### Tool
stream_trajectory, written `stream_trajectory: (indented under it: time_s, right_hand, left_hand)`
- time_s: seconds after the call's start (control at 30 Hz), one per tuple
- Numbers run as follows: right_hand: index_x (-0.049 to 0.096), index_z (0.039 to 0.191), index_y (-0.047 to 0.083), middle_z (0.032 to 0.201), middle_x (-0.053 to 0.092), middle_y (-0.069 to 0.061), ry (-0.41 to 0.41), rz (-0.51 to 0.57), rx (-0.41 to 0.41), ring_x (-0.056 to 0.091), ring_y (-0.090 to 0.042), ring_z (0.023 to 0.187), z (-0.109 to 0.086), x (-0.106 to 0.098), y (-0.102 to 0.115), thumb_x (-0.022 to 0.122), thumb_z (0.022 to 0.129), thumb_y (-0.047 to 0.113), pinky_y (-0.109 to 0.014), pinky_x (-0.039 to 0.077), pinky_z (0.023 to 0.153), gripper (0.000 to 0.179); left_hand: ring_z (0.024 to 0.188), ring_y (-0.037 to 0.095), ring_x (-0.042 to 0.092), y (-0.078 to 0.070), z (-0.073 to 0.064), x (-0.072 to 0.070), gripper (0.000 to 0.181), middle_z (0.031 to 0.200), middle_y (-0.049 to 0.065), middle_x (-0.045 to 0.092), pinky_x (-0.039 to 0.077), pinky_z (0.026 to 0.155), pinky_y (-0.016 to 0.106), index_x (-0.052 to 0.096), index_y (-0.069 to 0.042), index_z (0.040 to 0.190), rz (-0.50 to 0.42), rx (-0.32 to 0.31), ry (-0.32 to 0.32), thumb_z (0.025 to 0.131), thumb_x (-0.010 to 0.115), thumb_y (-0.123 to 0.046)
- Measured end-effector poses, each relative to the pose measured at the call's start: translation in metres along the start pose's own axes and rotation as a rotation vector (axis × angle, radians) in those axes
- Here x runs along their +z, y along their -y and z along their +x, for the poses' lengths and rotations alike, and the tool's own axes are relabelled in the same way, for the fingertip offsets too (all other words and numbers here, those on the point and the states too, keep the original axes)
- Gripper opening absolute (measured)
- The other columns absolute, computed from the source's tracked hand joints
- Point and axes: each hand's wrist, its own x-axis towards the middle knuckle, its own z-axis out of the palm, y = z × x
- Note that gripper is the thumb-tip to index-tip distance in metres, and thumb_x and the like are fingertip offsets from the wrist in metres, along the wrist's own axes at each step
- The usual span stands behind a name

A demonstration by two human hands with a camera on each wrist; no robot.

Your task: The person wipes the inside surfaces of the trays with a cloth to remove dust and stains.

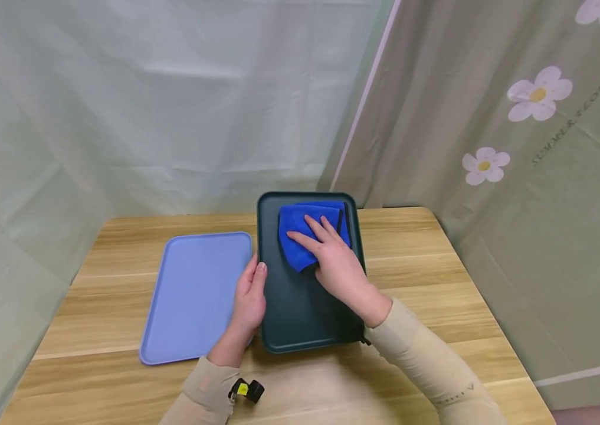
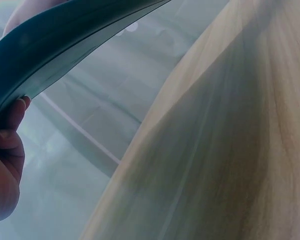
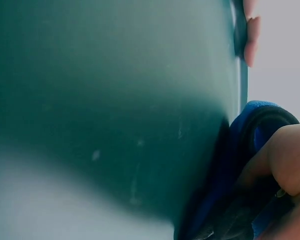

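Note:
A dark green tray (image 1: 305, 319) is held up off the table, its underside and shadow showing in the left wrist view. My left hand (image 1: 250, 298) grips its left edge, thumb on the rim and fingers curled beneath. On the tray's upper part lies a folded blue cloth (image 1: 295, 221) with dark edging. My right hand (image 1: 339, 262) presses flat on this cloth, fingers spread and straight. In the right wrist view the blue cloth (image 3: 262, 107) bunches by the thumb, and a few pale marks show on the green tray surface (image 3: 140, 145).
A light blue tray (image 1: 196, 295) lies on the wooden table (image 1: 416, 271) to the left of the green one. Hanging curtains (image 1: 199, 106) close off the back and sides, the right one printed with flowers. A black strap device (image 1: 246, 389) sits at my left wrist.

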Motion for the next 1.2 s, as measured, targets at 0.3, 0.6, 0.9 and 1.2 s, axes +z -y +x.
stream_trajectory:
  time_s: [0.3, 0.6, 0.9, 1.2]
  right_hand:
    - [0.059, 0.155, 0.029, 0.169, 0.039, -0.017, -0.037, -0.008, 0.037, 0.035, -0.054, 0.151, -0.002, -0.001, -0.007, 0.075, 0.084, -0.016, -0.065, 0.042, 0.113, 0.086]
    - [0.057, 0.157, 0.029, 0.170, 0.037, -0.016, -0.022, 0.013, 0.046, 0.032, -0.053, 0.153, -0.003, 0.001, -0.005, 0.073, 0.085, -0.016, -0.067, 0.048, 0.106, 0.086]
    - [0.056, 0.157, 0.028, 0.170, 0.038, -0.015, -0.001, 0.037, 0.045, 0.032, -0.052, 0.153, 0.000, 0.004, 0.006, 0.072, 0.086, -0.017, -0.066, 0.054, 0.097, 0.085]
    - [0.056, 0.158, 0.028, 0.171, 0.037, -0.013, 0.016, 0.055, 0.009, 0.032, -0.049, 0.155, 0.003, 0.006, 0.017, 0.075, 0.086, -0.015, -0.061, 0.059, 0.092, 0.086]
  left_hand:
    - [0.153, 0.023, 0.036, -0.002, 0.001, -0.003, 0.053, 0.168, 0.011, 0.041, 0.037, 0.118, 0.021, 0.033, 0.000, 0.166, 0.022, -0.003, -0.025, 0.119, 0.040, -0.024]
    - [0.150, 0.025, 0.042, -0.001, 0.000, -0.003, 0.052, 0.165, 0.012, 0.045, 0.042, 0.116, 0.023, 0.036, -0.002, 0.165, -0.023, 0.023, -0.015, 0.119, 0.040, -0.024]
    - [0.153, 0.024, 0.038, -0.002, 0.000, -0.001, 0.053, 0.167, 0.008, 0.042, 0.039, 0.118, 0.025, 0.033, -0.003, 0.167, -0.017, 0.015, -0.005, 0.119, 0.040, -0.025]
    - [0.159, 0.022, 0.025, -0.002, 0.001, 0.002, 0.053, 0.172, 0.009, 0.034, 0.021, 0.130, 0.046, 0.031, -0.001, 0.167, 0.017, 0.021, -0.029, 0.119, 0.039, -0.023]
